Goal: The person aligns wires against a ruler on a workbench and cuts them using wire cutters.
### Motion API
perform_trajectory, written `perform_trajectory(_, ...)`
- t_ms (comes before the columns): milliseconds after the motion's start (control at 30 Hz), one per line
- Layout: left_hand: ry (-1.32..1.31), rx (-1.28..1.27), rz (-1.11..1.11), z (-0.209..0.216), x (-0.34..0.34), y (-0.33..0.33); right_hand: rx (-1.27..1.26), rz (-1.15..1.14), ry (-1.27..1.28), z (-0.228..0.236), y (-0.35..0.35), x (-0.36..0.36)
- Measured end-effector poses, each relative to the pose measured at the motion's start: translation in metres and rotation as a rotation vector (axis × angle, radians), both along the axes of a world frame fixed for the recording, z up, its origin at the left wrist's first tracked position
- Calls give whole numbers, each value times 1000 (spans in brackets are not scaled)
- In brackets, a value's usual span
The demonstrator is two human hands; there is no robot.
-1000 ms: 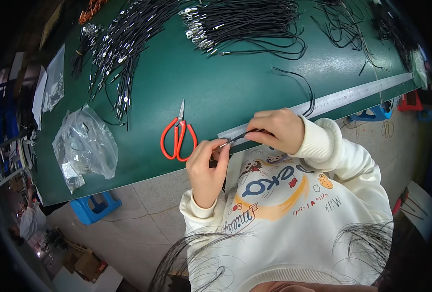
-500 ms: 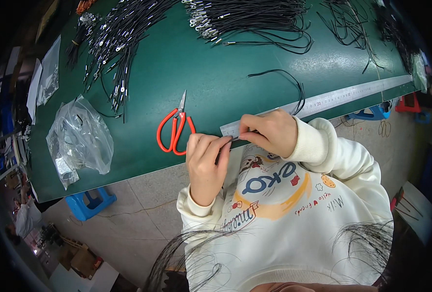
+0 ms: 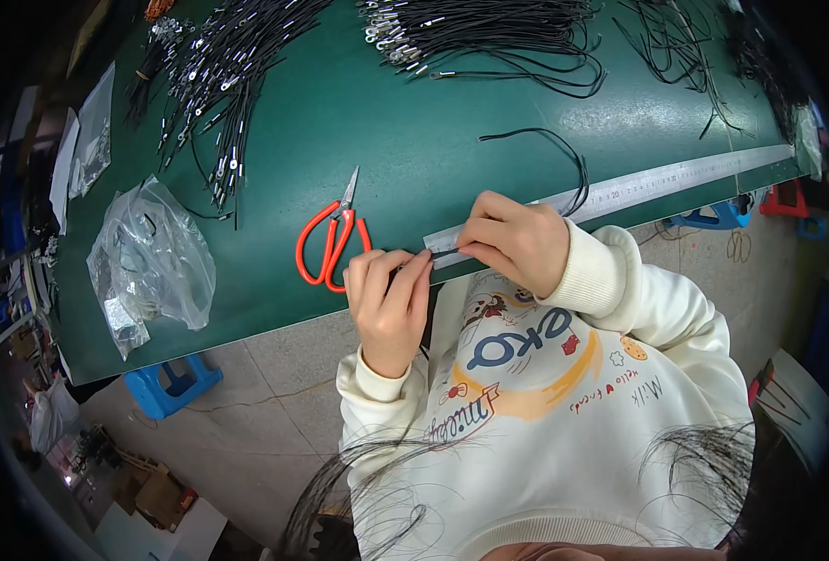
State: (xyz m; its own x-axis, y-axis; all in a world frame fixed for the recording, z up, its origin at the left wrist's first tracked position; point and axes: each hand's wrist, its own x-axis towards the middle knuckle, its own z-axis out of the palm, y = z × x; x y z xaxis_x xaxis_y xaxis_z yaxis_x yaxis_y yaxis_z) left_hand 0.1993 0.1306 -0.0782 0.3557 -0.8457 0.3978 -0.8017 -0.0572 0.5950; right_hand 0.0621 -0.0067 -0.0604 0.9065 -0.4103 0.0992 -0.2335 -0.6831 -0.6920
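A thin black wire is stretched between my two hands at the table's near edge, over the left end of a steel ruler. My left hand pinches it at one end, with thumb and fingers together. Just to the right, the fingertips of my right hand pinch it too. Beyond my right hand a black wire tail curves over the ruler onto the table; its link to the held part is hidden by the hand. Red-handled scissors lie beside my left hand, blades pointing away.
Bundles of black wires with metal ring ends lie at the far left, and more wires at far centre. Loose black wires are at far right. A clear plastic bag sits left on the green table.
My left hand has shifted slightly left, and more of the black wire now shows between the hands. My right hand's fingers have lifted a little, still pinching the wire.
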Motion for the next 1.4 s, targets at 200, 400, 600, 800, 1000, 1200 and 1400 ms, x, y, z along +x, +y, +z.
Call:
perform_trajectory(200,70,57,-94,6,11,2,96,16,51,-1,-4,0)
perform_trajectory(400,97,138,-172,13,17,0,30,-29,44,-1,-4,-1)
perform_trajectory(600,-7,101,-165,10,16,-1,34,16,-6,-2,-5,0)
perform_trajectory(800,-148,115,-220,12,11,-1,-37,-43,28,-3,-1,2)
perform_trajectory(1000,-224,103,-227,8,13,-3,-169,-62,29,-6,4,3)
perform_trajectory(1200,-48,27,-150,2,14,-4,-181,-60,26,-6,3,3)
perform_trajectory(1400,-56,26,-110,-3,7,3,-172,-57,47,-4,5,3)
